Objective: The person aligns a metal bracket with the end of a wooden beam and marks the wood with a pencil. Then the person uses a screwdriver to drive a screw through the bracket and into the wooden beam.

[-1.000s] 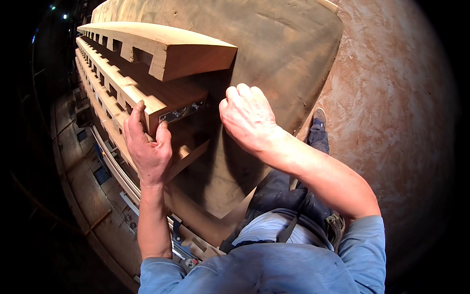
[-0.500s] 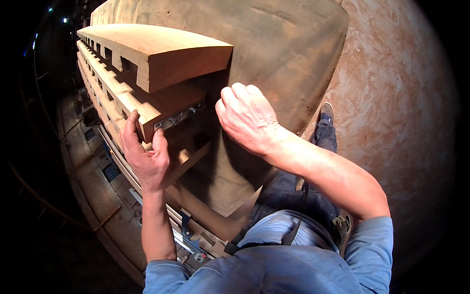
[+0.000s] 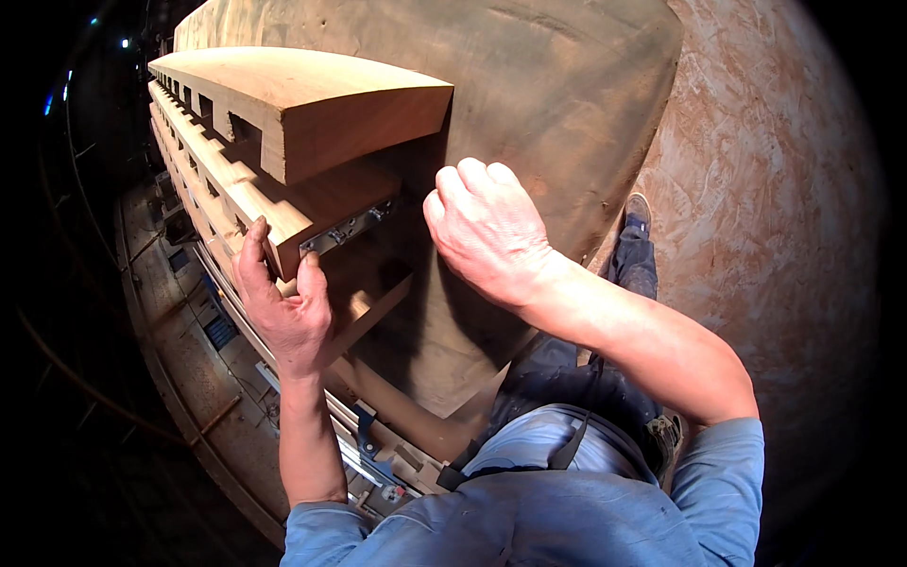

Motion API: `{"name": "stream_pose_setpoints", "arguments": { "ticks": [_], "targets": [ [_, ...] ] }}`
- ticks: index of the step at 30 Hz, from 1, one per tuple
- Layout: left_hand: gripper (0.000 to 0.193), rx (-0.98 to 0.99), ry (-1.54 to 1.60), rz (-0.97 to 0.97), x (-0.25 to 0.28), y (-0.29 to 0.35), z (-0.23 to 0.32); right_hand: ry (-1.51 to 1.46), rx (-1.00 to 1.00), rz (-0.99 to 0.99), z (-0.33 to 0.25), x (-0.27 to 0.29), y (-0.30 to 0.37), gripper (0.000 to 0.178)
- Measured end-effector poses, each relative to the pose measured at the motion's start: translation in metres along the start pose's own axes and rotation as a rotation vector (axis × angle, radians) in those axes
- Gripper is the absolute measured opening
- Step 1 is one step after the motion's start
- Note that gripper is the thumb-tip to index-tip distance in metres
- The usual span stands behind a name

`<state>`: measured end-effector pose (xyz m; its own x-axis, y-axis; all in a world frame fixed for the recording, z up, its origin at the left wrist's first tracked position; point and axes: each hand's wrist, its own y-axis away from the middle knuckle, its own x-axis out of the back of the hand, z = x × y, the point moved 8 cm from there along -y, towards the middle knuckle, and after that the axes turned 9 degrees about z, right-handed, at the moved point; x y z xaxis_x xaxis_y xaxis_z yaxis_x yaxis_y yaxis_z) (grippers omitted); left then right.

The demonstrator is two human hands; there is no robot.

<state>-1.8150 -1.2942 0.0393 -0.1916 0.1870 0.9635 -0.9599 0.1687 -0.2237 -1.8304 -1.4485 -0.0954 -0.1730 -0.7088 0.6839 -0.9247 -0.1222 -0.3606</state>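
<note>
My left hand (image 3: 288, 307) grips the near corner of a notched wooden board (image 3: 255, 213). Its fingers rest along the notched side, and the thumb presses beside a metal strip (image 3: 345, 232) with small fittings on the board's end face. Directly above that board lies a thick wooden piece (image 3: 364, 128) with a curved top and rectangular slots along its side. Closed with the knuckles upward, my right hand (image 3: 488, 227) hovers right of the metal strip, apart from the wood. Its fingertips are hidden, so what they hold, if anything, cannot be made out.
More wooden boards (image 3: 373, 307) lie lower in the stack. A large brownish, worn sheet surface (image 3: 557, 104) spreads behind and right of it. Metal rails and a dark bracket (image 3: 364, 425) are near my left forearm. Pale, smeared flooring (image 3: 756, 189) extends to the right, with my shoe on it.
The view has shifted slightly. My right hand has moved a little to the right, away from the metal strip, still closed. The left hand keeps its grip on the board.
</note>
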Motion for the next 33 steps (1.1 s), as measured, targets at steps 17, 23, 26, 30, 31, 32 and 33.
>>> {"name": "stream_pose_setpoints", "arguments": {
  "ticks": [17,23,26,30,31,32,33],
  "targets": [
    [0.055,-0.009,-0.006,0.019,-0.001,-0.001,0.004,-0.008,0.031,0.015,-0.003,-0.007,0.003,0.012],
    [0.055,-0.006,-0.002,0.01,-0.001,0.0,0.001,0.022,-0.09,0.027,0.008,0.001,-0.001,0.011],
    [0.055,0.009,0.011,0.01,0.0,0.0,0.001,0.001,-0.164,0.002,0.012,0.013,0.0,0.01],
    [0.056,-0.013,-0.027,0.015,0.002,0.0,0.004,-0.548,-0.484,-0.125,0.016,0.019,0.014,0.012],
    [0.056,-0.023,-0.043,0.011,0.001,-0.001,0.005,-0.741,-0.597,-0.184,0.015,0.015,0.018,0.014],
    [0.061,-0.111,-0.042,0.08,0.003,-0.004,0.011,-0.824,-0.698,-0.273,0.013,0.004,0.021,0.018],
    [0.061,-0.137,-0.034,0.078,0.001,-0.006,0.015,-0.898,-0.764,-0.201,0.012,-0.003,0.025,0.018]
  ]
}}
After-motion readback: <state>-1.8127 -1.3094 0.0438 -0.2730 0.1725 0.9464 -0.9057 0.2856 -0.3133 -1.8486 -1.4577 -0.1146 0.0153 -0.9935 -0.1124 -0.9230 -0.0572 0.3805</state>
